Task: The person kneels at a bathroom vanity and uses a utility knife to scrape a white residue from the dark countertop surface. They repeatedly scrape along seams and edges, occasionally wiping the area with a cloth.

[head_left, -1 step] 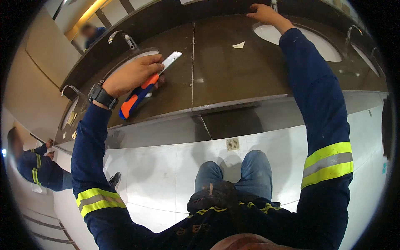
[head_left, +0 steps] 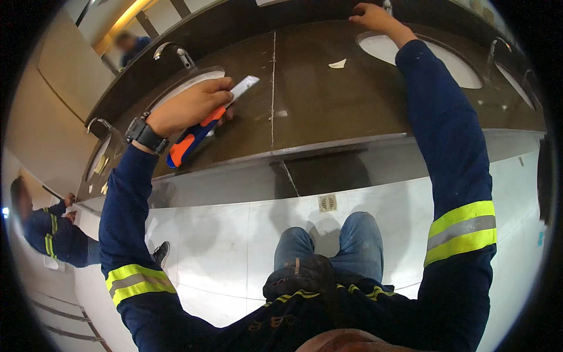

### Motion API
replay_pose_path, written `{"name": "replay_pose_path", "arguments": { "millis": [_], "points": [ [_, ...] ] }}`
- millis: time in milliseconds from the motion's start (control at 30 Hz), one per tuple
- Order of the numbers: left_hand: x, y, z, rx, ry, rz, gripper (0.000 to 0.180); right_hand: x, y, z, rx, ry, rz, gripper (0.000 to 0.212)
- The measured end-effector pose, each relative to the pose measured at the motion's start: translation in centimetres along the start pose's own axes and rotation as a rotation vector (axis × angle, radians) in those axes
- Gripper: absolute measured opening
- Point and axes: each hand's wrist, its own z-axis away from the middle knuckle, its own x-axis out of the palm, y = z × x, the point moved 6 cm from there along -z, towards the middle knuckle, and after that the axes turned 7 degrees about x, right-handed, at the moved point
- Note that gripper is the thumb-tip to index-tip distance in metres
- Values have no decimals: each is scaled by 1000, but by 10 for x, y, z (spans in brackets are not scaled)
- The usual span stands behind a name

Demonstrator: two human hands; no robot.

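Note:
My left hand (head_left: 190, 107), with a black watch on the wrist, is closed round an orange and blue utility knife (head_left: 186, 146). Its wide metal blade (head_left: 244, 86) sticks out past my fingers toward the upper right, above the dark countertop (head_left: 316, 111) and apart from it. At the far side of the counter, my right hand (head_left: 378, 19) reaches over the back edge of a white basin (head_left: 448, 63), close to a chrome faucet (head_left: 387, 7). Its fingers point left, somewhat apart, and nothing shows in them. A pale scrap (head_left: 337, 64) lies on the counter left of that basin.
A whitish joint line (head_left: 272, 94) crosses the counter. Behind my left hand are another basin (head_left: 214, 74) and a curved faucet (head_left: 176, 56). Pale scraps (head_left: 101, 164) lie near the left end. A co-worker (head_left: 56, 232) stands at far left. A floor drain (head_left: 328, 203) lies below.

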Motion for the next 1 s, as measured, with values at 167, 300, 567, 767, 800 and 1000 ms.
{"name": "replay_pose_path", "arguments": {
  "millis": [167,300,567,767,800,1000],
  "points": [
    [4,-4,-13,451,234,-689,41,2,26,-22,-94,163,-9,51],
    [16,12,-23,236,121,-736,46,17,66,-10,118,-104,15,52],
    [28,40,-36,371,126,-764,41,-31,81,5,250,-238,29,53],
    [21,31,-40,403,151,-860,35,-8,45,30,302,-327,132,53],
    [23,37,-41,406,167,-879,35,-4,60,23,291,-279,100,52],
    [32,53,-28,382,220,-1068,38,15,55,32,297,-384,139,49]
  ]
}}
